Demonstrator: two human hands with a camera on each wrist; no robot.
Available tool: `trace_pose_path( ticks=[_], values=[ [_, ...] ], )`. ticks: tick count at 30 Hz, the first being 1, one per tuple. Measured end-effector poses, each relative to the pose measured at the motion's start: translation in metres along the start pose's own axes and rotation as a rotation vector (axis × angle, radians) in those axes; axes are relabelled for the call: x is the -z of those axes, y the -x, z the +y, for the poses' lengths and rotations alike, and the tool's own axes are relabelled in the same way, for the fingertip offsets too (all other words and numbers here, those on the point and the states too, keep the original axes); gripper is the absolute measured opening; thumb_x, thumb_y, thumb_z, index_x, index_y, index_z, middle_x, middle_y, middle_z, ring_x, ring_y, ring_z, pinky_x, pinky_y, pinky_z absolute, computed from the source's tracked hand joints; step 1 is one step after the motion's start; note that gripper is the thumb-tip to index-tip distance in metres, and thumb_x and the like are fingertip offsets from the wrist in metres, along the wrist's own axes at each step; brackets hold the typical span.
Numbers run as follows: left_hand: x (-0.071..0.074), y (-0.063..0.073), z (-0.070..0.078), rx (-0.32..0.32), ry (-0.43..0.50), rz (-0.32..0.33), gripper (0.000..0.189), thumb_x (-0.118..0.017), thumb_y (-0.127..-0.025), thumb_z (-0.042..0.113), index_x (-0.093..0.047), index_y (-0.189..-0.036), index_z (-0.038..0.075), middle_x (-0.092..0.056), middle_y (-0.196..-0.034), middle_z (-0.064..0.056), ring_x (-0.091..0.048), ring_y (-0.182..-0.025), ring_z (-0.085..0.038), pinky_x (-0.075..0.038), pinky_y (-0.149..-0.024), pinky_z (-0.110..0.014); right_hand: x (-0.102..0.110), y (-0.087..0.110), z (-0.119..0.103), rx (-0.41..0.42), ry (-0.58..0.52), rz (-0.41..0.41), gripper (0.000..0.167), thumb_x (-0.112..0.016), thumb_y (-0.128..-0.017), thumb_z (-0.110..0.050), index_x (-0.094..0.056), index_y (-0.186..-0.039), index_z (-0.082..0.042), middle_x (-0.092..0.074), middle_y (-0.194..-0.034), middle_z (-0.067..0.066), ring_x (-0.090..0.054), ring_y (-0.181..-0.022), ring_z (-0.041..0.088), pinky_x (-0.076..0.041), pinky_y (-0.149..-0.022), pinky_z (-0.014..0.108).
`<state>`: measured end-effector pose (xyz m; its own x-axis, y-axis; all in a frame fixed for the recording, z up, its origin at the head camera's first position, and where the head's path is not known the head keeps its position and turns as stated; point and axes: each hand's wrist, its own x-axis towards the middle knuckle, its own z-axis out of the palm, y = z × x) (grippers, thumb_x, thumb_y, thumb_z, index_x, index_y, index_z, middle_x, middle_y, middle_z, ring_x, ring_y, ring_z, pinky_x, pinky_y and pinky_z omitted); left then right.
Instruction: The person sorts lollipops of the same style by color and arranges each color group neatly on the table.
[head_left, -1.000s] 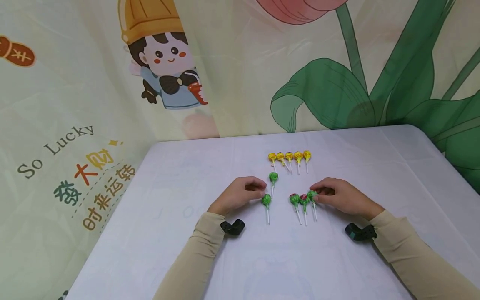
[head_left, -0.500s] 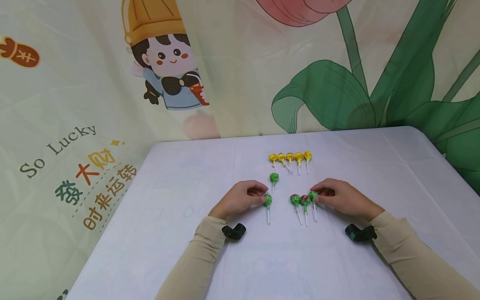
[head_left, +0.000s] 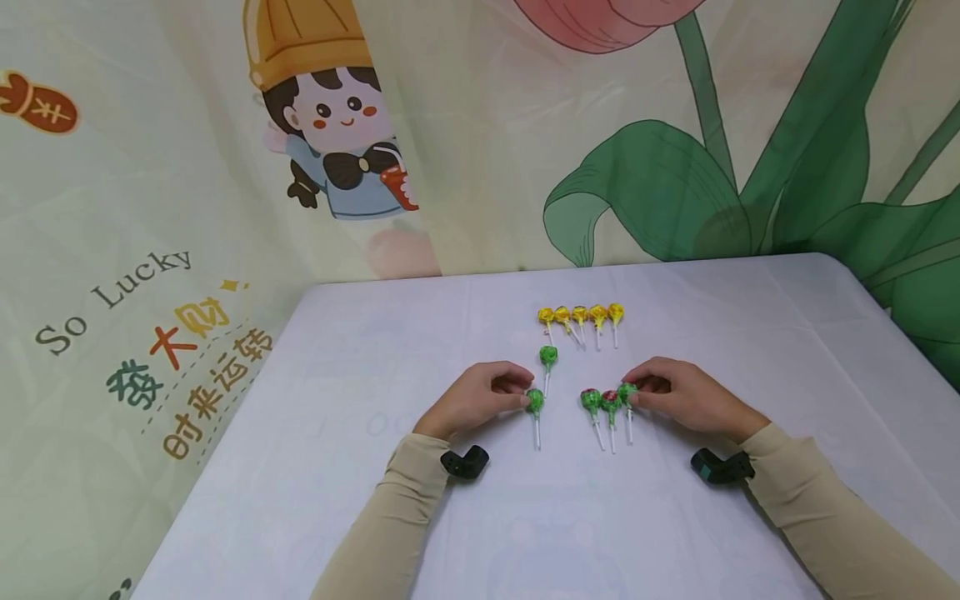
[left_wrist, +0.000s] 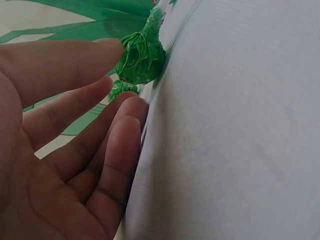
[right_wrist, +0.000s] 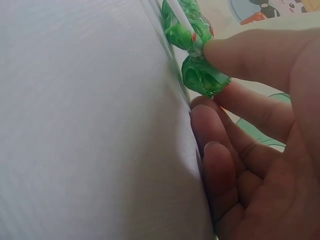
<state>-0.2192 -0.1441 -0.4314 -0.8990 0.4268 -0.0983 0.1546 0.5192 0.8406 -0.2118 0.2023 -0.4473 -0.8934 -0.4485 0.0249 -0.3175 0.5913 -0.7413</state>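
Beside a green-wrapped lollipop (head_left: 535,401) lies my left hand (head_left: 472,398), its thumb tip against the candy head (left_wrist: 141,59) in the left wrist view. The other left fingers stay apart from the thumb, loosely bent. My right hand (head_left: 690,396) pinches the head of another green lollipop (head_left: 627,392) between thumb and index finger; the right wrist view shows its crinkled wrapper (right_wrist: 204,77) there. Just left of it lie two green lollipops with red markings, one (head_left: 591,402) and a second (head_left: 611,403). A further green lollipop (head_left: 548,357) lies beyond the left one.
Several yellow lollipops (head_left: 579,315) form a row farther back, sticks toward me. Everything lies on a white-covered table (head_left: 360,358). A printed cloth backdrop (head_left: 480,150) rises behind the table and along its left side.
My left hand came right to the near green lollipop and nudged it slightly, then eased back a little left. The right hand stays about where it was at its lollipop.
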Motion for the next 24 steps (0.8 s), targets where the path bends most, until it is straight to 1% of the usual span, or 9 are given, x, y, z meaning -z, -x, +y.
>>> trace_pose_path(
  ticks=[4, 11, 18, 24],
  values=[
    [-0.0012, 0.0000, -0.0002, 0.004, 0.008, -0.003, 0.030, -0.078, -0.089, 0.021, -0.071, -0.117, 0.014, -0.069, -0.103, 0.003, -0.063, -0.096, -0.017, -0.051, -0.084, -0.033, 0.0000, -0.0002, 0.0003, -0.008, -0.012, 0.001, 0.030, -0.071, -0.094, -0.028, -0.068, -0.119, -0.011, -0.063, -0.099, 0.000, -0.056, -0.089, 0.020, -0.048, -0.075, 0.029],
    [-0.0029, 0.0001, -0.0023, -0.002, -0.012, -0.008, 0.029, -0.078, -0.090, 0.020, -0.071, -0.117, 0.015, -0.069, -0.105, 0.004, -0.063, -0.097, -0.014, -0.051, -0.085, -0.031, 0.0006, -0.0005, -0.0006, -0.020, -0.024, -0.007, 0.028, -0.070, -0.095, -0.027, -0.068, -0.117, -0.010, -0.063, -0.098, 0.001, -0.056, -0.089, 0.021, -0.049, -0.075, 0.030],
    [-0.0025, 0.0015, -0.0025, -0.031, -0.041, 0.021, 0.029, -0.077, -0.089, 0.020, -0.072, -0.117, 0.016, -0.069, -0.103, 0.007, -0.064, -0.095, -0.013, -0.052, -0.084, -0.034, 0.0027, -0.0017, -0.0038, -0.037, -0.052, -0.016, 0.027, -0.070, -0.095, -0.025, -0.067, -0.115, -0.008, -0.063, -0.097, 0.002, -0.056, -0.088, 0.021, -0.049, -0.074, 0.030],
    [-0.0022, 0.0011, -0.0032, -0.032, -0.044, 0.023, 0.030, -0.077, -0.089, 0.021, -0.072, -0.117, 0.016, -0.070, -0.103, 0.008, -0.065, -0.095, -0.012, -0.052, -0.085, -0.034, 0.0038, -0.0009, -0.0049, -0.059, -0.063, -0.005, 0.025, -0.069, -0.095, -0.022, -0.066, -0.115, -0.008, -0.063, -0.099, 0.003, -0.056, -0.090, 0.021, -0.050, -0.074, 0.032]
  ],
)
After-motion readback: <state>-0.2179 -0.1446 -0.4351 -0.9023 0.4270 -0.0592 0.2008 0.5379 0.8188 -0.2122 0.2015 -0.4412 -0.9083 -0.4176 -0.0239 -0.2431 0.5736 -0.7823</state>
